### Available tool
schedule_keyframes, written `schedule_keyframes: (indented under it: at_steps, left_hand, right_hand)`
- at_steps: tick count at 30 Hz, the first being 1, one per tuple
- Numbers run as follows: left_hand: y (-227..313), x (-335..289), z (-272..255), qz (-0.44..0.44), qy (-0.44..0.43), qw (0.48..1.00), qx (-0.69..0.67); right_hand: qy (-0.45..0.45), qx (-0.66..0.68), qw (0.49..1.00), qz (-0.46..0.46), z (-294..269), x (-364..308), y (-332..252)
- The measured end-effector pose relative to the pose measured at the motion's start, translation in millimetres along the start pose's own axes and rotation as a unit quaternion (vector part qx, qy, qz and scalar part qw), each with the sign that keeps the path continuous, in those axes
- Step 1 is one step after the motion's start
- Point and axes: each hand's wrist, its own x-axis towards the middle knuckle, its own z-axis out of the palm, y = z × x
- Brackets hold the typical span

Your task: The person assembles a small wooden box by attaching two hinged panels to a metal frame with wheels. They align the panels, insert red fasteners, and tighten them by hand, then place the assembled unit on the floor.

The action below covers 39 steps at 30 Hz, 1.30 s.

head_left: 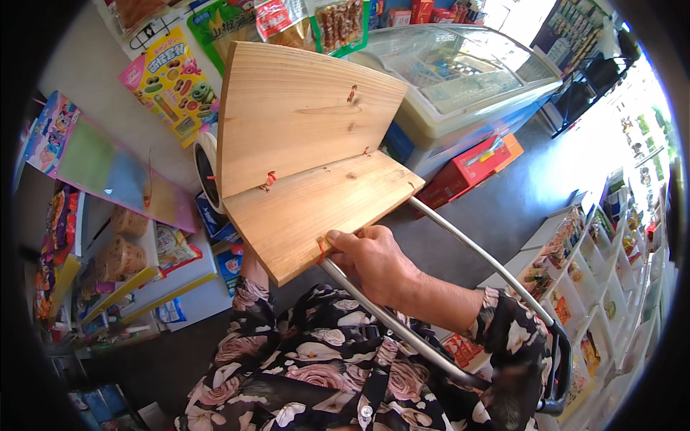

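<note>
In front of me is a hand cart with a metal tube frame (467, 246), a black handle (563, 370) at the lower right and a wheel (206, 165) at the left. Two pale wooden boards meet at an angle on it: one rising board (302, 108) and one lower board (323, 203). Red ties (269, 179) pass through holes in the wood. My right hand (381, 266) is closed on the lower board's near edge, thumb on top beside another red tie (321, 248), other fingers curled beneath. Of my left arm only the wrist (253, 267) shows; the board hides that hand.
A glass-topped chest freezer (460, 72) stands behind, with a red box (471, 169) on the floor beside it. Snack packets (172, 86) hang at the upper left. Shelves with goods (118, 258) are at the left, white racks (611, 287) at the right.
</note>
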Motion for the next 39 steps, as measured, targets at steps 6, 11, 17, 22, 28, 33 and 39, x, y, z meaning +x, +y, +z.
schedule_keyframes:
  at_steps: [6,11,17,22,28,33,39]
  left_hand:
    - [-9,18,8,0.005,-0.008,1.0,0.018]
    - [-18,18,15,0.011,-0.011,0.999,0.032]
    - [-29,19,17,0.005,-0.017,0.999,0.03]
    - [-40,21,15,-0.011,-0.019,0.998,0.057]
    - [-35,19,18,-0.021,-0.018,0.997,0.069]
    - [-26,14,17,-0.015,-0.01,0.998,0.061]
    - [-21,16,19,0.003,0.004,1.0,0.023]
  right_hand:
    - [0.025,0.013,0.997,-0.074,-34,32,-4]
    - [0.0,-0.103,0.982,-0.161,-77,48,13]
    - [0.041,0.005,0.994,-0.104,-95,80,49]
    - [0.081,0.001,0.991,-0.108,-118,81,83]
    - [0.095,0.037,0.988,-0.114,-122,75,109]
    - [0.091,0.052,0.99,-0.099,-103,75,115]
    - [0.087,0.121,0.988,-0.039,-76,70,97]
